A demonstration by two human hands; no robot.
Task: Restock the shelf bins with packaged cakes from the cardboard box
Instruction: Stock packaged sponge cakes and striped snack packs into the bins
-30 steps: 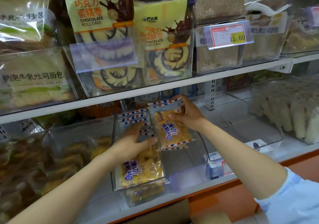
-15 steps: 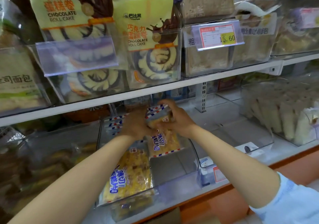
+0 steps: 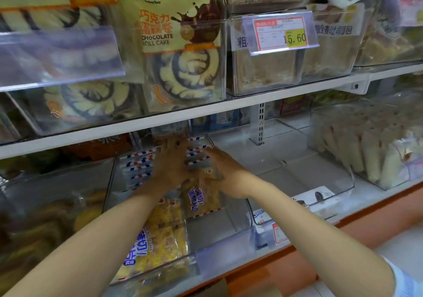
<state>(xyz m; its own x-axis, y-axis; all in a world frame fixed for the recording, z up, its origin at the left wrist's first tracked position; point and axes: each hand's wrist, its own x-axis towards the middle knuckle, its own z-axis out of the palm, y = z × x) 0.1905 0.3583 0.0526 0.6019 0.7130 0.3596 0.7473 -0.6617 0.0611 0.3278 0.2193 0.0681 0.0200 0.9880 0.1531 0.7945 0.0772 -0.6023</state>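
Restock is partway through, by my reading. The clear plastic shelf bin (image 3: 219, 255) on the lower shelf (image 3: 270, 159) already carries a fair number of yellow sliced-cake packs with red-and-blue striped edges (image 3: 137, 166). A row stands upright at the back left, and a flat pack (image 3: 155, 239) lies at the front left. The right half of the bin is thinner, with bin floor showing toward the front wall, so I judge more packs are due there. Both hands are inside the bin, toward the back. My left hand (image 3: 169, 166) lies flat, fingers straight, pressing on the tops of the upright packs. My right hand (image 3: 226, 177) is likewise spread, fingers straight along the right side of the striped tops, thumb low. Neither curls round anything that I can make out, though blur softens the fingers. A leaning pack (image 3: 201, 198) stands between the two hands, touching both, just below the palms. This reads as squaring up the row. Of the brown cardboard box (image 3: 219, 285) only a corner shows at the bottom edge, below the shelf lip. Its contents are hidden, so I cannot tell how many packs remain.
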